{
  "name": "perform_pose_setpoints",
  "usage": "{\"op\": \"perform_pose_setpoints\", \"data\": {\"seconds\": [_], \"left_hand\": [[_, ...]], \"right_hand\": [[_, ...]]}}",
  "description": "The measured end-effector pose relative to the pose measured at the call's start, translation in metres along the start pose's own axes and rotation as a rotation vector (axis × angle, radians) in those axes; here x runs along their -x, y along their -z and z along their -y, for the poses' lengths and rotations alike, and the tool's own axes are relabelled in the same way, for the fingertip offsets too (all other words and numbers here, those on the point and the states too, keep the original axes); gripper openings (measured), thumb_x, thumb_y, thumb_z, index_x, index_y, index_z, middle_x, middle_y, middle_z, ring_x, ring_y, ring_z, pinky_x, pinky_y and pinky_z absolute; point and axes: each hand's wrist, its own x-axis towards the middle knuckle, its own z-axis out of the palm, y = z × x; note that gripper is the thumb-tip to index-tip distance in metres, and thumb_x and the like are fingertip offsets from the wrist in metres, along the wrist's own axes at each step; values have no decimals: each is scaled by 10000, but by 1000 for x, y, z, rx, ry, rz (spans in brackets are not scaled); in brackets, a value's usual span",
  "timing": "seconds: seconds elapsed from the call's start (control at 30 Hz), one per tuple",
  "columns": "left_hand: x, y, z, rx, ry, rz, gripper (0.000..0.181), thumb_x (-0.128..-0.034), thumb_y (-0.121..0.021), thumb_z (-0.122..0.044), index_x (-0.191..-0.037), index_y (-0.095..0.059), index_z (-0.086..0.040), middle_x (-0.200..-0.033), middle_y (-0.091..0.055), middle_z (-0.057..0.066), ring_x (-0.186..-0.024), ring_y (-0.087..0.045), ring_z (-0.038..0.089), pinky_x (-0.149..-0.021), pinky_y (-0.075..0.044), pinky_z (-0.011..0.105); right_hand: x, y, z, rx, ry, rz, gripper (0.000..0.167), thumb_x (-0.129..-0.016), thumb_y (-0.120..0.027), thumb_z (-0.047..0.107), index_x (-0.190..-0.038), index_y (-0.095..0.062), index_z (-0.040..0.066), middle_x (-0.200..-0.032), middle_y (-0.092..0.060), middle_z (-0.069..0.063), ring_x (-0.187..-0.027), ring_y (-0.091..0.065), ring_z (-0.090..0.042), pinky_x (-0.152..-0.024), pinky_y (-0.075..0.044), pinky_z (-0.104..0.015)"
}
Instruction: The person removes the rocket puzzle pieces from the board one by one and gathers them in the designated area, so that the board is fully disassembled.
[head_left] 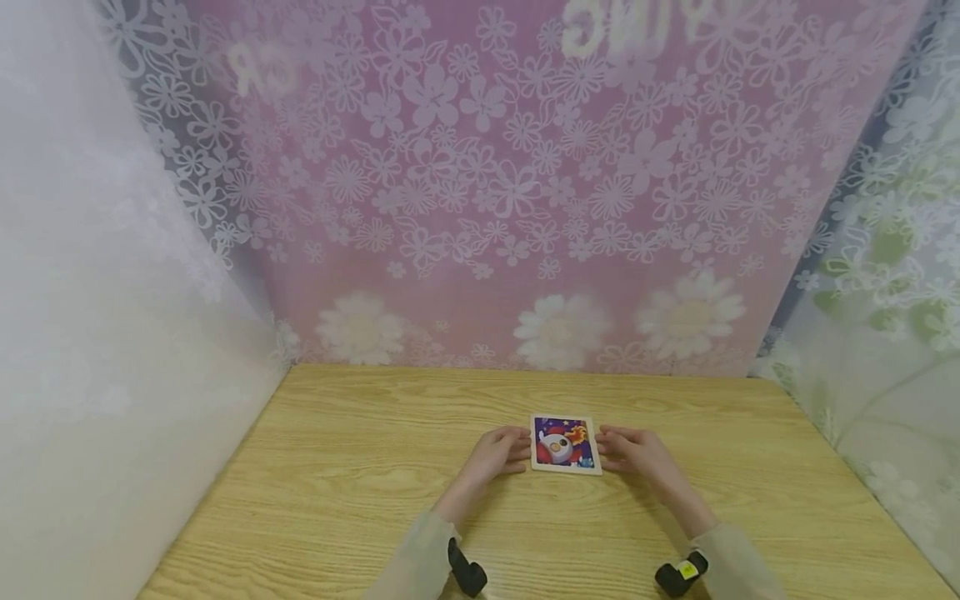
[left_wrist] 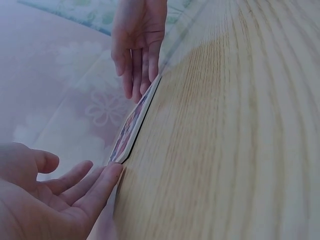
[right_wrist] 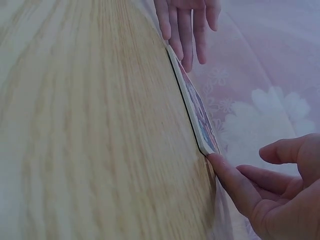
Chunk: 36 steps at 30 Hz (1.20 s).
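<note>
While both hands flank the picture tile (head_left: 566, 446), the step in hand looks like steadying or squaring it between the fingertips. The tile lies flat on the tabletop (head_left: 337, 467), picture side up, its pale rim showing all round. The left hand (head_left: 501, 452) is relaxed, fingers loosely extended and thumb well away from them; in the left wrist view a fingertip appears to meet the tile's corner nearest that camera. The right hand (head_left: 637, 454) mirrors it at the opposite side, thumb apart and one fingertip at the near corner. Neither has hold of the tile. Whether the picture is one piece or several is too small to tell.

A next move would probably call for light, even inward pressure to shift the tile, or thumbs brought in to lift it, since its low edge offers little to grip. The tile sits in from the tabletop's back edge, where the pink floral backdrop (head_left: 450, 183) rises. Wood stretches widely to either side and towards the person between the forearms, so sideways or inward sliding has the most room.
</note>
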Motion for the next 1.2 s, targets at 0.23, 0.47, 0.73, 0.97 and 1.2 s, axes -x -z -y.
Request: {"op": "perform_pose_setpoints", "data": {"seconds": [0.23,0.47,0.73,0.97,1.2], "left_hand": [[4,7,3,14,5,18,422,-1108,-393,-227,-1349,-581,64,-1315,-639,250,-1169,-663,357,-892,-590,405],[8,14,5,23,3,37,436,-1114,-366,-218,-1373,-555,77,-1351,-613,260,-1207,-640,368,-915,-581,418],[14,20,2,24,3,46,444,-1118,-346,-212,-1387,-535,86,-1363,-602,265,-1218,-633,367,-935,-573,409],[15,25,4,36,23,35,437,-1113,-365,-220,-1370,-556,78,-1324,-634,254,-1169,-667,344,-920,-580,394],[20,31,5,38,15,34,440,-1114,-363,-215,-1381,-543,85,-1335,-622,266,-1184,-656,356,-920,-580,400]], "right_hand": [[1,-4,0,-34,-22,13,488,-1093,-446,147,-1438,-395,-195,-1372,-552,-348,-1114,-684,-279,-863,-599,-359],[2,-9,0,-51,-31,24,486,-1089,-455,137,-1440,-393,-193,-1379,-550,-343,-1129,-681,-278,-858,-599,-342],[3,-15,1,-51,-40,16,465,-1091,-442,127,-1439,-410,-179,-1377,-558,-332,-1142,-681,-291,-871,-594,-344],[5,-18,2,-88,-31,45,470,-1098,-419,124,-1439,-389,-198,-1398,-528,-348,-1156,-672,-296,-905,-581,-345],[6,-21,3,-107,-14,67,465,-1097,-410,110,-1441,-381,-202,-1409,-511,-358,-1175,-662,-316,-918,-575,-342]]}}
